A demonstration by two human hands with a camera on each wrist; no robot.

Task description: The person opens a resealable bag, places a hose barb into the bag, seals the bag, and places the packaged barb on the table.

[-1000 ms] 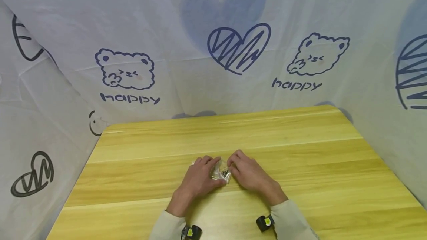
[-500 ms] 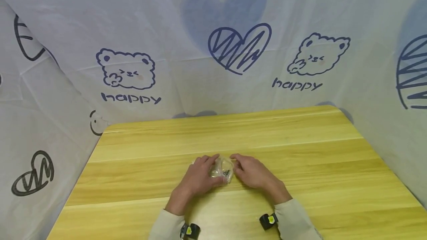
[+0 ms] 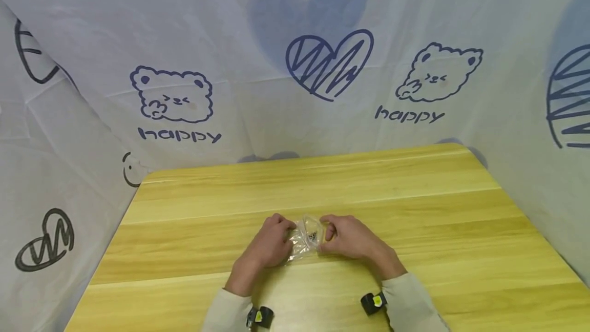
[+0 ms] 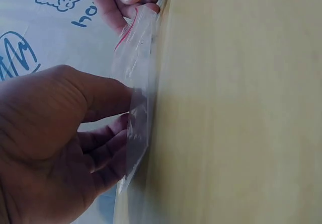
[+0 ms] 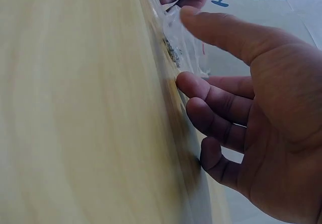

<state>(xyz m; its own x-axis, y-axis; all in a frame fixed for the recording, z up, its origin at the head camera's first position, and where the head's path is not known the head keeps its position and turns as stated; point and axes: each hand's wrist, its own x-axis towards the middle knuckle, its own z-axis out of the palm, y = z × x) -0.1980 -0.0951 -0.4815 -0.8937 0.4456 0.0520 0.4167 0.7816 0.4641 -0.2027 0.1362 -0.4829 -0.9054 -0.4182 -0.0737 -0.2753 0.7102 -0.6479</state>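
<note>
A clear plastic zip bag [image 3: 301, 240] lies on the tabletop between the two hands, with a red seal line visible in the left wrist view. A little cluster of small dark metallic pieces [image 3: 312, 236] shows through its right part; they also appear in the right wrist view as small metal pieces [image 5: 172, 52]. My left hand [image 3: 272, 242] pinches the bag's left side between thumb and fingers. On the right side, my right hand [image 3: 348, 237] holds the bag's edge near the seal, thumb at the near corner and index finger at the far one.
The yellow wood-grain table [image 3: 207, 193] extends around both hands. Behind it and at the sides hangs a white cloth [image 3: 258, 117] printed with hearts and bears. Black wrist cameras [image 3: 260, 316] sit by both sleeves.
The left hand has shifted back from over the bag, so more of the plastic shows. The right hand has moved slightly right, and its thumb now meets the bag's near corner.
</note>
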